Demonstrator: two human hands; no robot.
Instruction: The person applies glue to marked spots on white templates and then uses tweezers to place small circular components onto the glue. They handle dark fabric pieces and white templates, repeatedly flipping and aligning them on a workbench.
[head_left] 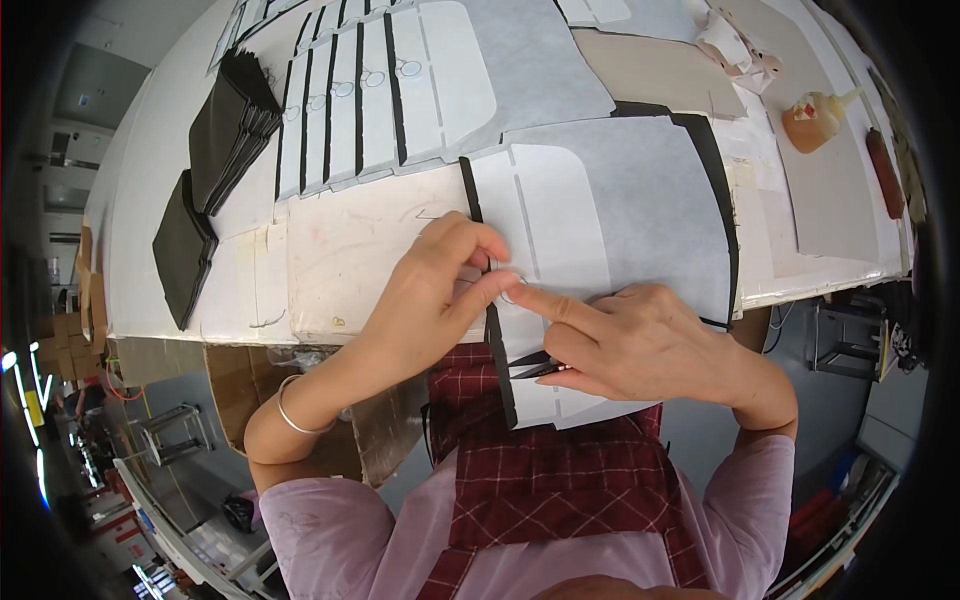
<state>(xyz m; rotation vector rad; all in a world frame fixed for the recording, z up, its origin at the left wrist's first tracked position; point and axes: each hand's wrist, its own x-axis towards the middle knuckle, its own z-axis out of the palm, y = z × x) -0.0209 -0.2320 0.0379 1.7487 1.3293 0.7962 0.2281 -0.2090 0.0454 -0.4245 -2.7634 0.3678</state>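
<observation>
A pale grey sheet panel (660,190) with a white overlay and black edging lies before me, its near end hanging over the table's front edge. My left hand (440,270) pinches the panel's black left edge between thumb and curled fingers. My right hand (640,345) rests across the panel, its index fingertip meeting the left thumb at that edge. Tucked under its other fingers is a small dark pointed tool (534,366), perhaps thread snips; the palm hides most of it. Whatever lies between the touching fingertips is too small to make out.
Overlapping similar panels (370,90) with round marks lie farther back. Two stacks of black folded pieces (232,130) stand at left. At right are a bottle of amber liquid (812,122), crumpled white paper (735,50), a brown-red handle-like object (884,172) and grey board (835,200).
</observation>
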